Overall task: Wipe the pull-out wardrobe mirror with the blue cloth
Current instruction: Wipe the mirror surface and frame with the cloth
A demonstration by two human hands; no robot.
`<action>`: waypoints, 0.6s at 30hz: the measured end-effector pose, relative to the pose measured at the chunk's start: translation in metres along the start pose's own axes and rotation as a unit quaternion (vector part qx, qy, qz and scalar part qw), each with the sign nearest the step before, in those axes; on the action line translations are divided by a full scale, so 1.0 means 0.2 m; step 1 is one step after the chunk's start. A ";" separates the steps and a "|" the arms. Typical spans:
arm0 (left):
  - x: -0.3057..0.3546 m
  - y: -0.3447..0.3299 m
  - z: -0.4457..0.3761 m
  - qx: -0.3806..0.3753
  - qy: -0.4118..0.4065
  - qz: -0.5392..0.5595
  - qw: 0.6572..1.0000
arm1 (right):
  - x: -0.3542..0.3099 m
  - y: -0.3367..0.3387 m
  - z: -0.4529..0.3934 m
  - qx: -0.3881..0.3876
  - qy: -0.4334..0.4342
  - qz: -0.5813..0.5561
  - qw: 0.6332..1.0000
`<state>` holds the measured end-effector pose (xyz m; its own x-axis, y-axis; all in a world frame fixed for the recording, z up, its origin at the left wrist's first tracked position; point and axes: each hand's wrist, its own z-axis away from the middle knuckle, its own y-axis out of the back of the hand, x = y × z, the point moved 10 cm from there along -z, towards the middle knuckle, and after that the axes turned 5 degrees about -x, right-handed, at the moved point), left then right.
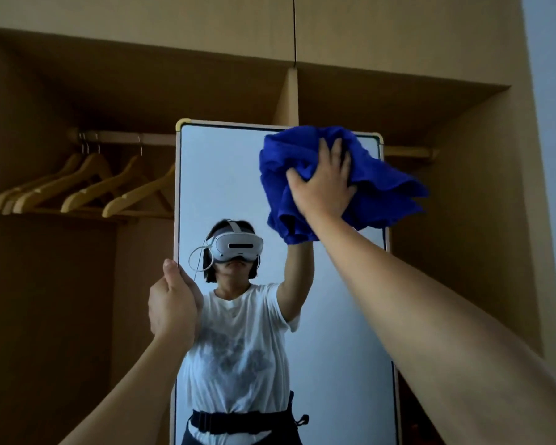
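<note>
The mirror point(238, 187) stands upright in front of the open wardrobe point(430, 59), its pale frame running from the middle of the view down past the bottom edge. At about one o'clock on the glass, near the top right corner, the right hand point(323, 184) presses the cloth point(376, 184) against the mirror. The fingers are spread and dug into the bunched blue folds, thumb hooked in at the left, so the hand grips the cloth. Loose folds hang out past the mirror's right edge and droop below the wrist.

At about eight o'clock, the left hand point(174, 303) holds the mirror's left edge, thumb up along the front of the frame and fingers curled round behind it.

The glass reflects a person in a white T-shirt with a white headset and a dark belt, one arm raised to the cloth.

At ten o'clock, in the wardrobe's left bay, a rail point(122, 138) carries several wooden hangers point(87, 184), all bare and tilted the same way. A divider point(289, 94) rises above the mirror at twelve o'clock, and a pale wall point(552, 123) runs down the far right at three o'clock.
</note>
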<state>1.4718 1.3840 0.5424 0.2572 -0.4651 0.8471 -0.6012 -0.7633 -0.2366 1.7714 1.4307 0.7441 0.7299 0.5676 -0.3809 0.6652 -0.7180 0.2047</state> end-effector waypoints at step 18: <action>0.00 -0.04 0.00 -0.080 0.006 0.110 0.991 | -0.79 -0.38 0.43 -0.060 0.309 0.103 0.943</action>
<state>1.4765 1.3904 0.5446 0.0975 -0.6060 0.7895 -0.7542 -0.5626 -0.3387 1.5926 1.3612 0.7101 0.7735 0.5734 0.2700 0.4845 -0.8096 0.3314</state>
